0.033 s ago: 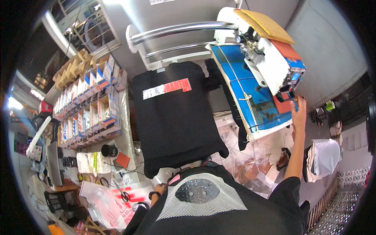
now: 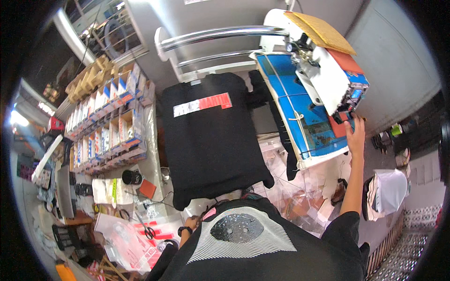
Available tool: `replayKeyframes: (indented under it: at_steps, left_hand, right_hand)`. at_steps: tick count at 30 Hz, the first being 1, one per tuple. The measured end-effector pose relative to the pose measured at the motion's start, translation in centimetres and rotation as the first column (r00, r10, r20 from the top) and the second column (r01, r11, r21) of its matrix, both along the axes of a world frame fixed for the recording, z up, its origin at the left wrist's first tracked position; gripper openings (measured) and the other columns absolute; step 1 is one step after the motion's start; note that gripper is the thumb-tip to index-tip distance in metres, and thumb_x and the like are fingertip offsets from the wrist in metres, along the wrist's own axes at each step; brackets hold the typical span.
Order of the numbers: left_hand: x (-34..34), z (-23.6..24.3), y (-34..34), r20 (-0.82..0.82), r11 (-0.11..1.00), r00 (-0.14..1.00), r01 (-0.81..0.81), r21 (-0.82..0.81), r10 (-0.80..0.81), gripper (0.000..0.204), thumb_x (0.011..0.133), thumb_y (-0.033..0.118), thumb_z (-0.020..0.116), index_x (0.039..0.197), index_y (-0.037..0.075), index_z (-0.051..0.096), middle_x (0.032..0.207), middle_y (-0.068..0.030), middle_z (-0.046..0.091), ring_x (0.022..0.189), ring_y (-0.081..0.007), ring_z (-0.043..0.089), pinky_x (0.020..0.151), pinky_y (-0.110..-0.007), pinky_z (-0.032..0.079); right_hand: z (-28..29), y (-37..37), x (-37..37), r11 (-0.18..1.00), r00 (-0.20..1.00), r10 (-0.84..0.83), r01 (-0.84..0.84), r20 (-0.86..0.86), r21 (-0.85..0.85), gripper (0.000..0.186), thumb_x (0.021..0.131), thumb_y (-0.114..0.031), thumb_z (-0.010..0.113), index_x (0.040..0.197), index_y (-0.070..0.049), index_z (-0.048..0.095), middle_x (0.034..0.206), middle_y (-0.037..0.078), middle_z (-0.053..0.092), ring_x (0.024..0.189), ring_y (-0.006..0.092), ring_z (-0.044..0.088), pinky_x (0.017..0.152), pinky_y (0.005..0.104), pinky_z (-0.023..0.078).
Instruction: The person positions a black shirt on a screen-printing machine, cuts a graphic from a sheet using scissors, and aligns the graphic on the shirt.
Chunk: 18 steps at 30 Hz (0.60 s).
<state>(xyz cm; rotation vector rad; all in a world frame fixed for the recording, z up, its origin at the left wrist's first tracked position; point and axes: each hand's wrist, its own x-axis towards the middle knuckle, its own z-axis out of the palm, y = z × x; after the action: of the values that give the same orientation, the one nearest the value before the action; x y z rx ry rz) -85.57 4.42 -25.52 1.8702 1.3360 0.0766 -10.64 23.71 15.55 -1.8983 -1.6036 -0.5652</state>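
A black T-shirt (image 2: 213, 150) with a white and red printed strip across its chest lies flat on the platen of a heat press in front of me. The press head (image 2: 328, 79), white with a blue cover tied by cord, is swung out to the right, clear of the shirt. My right hand (image 2: 356, 136) reaches to the front end of that head, its fingers extended and apart against the dark handle area. Low at the shirt's hem, my left hand (image 2: 191, 223) rests beside my body, wearing a dark wristwatch; its fingers are mostly hidden.
At the left stands a rack of cardboard compartments (image 2: 105, 126) filled with packets. Scissors (image 2: 145, 229), a black cup (image 2: 131, 177) and plastic sheets (image 2: 126, 248) lie nearer. Clear film scraps (image 2: 300, 196) cover the floor under the press. A white-covered stool (image 2: 390, 189) stands right.
My right hand's fingers have shifted and spread at the front of the press head, covering its blue part. The whole view has moved slightly; the shirt and left hand stay put.
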Motion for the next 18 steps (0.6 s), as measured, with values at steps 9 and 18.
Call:
replayKeyframes:
  at_steps: [9, 18]
  left_hand:
    - [3.8, 2.0, -4.3, -0.07, 0.771, 0.831, -0.539, -0.34, 0.551, 0.05, 0.093, 0.046, 0.053, 0.119, 0.007, 0.069, 0.105, -0.0221, 0.072, 0.1, -0.0384, 0.068, 0.089, -0.045, 0.05]
    - [4.0, -0.6, -8.3, -0.134, 0.759, 0.83, -0.551, -0.347, 0.541, 0.052, 0.092, 0.048, 0.053, 0.118, 0.005, 0.068, 0.107, -0.0248, 0.07, 0.104, -0.0409, 0.065, 0.089, -0.045, 0.049]
  right_hand:
    - [-1.3, 1.8, 0.3, 0.968, 0.95, 0.09, -0.013, 0.299, -0.249, 0.03, 0.097, -0.033, 0.054, 0.108, -0.007, 0.065, 0.109, 0.013, 0.065, 0.108, 0.0337, 0.058, 0.1, 0.053, 0.037]
    - [2.2, 3.7, 1.2, 0.858, 0.983, 0.182, -0.174, -0.031, -0.484, 0.048, 0.093, -0.04, 0.062, 0.077, 0.006, 0.058, 0.078, 0.025, 0.059, 0.077, 0.0396, 0.06, 0.071, 0.0465, 0.045]
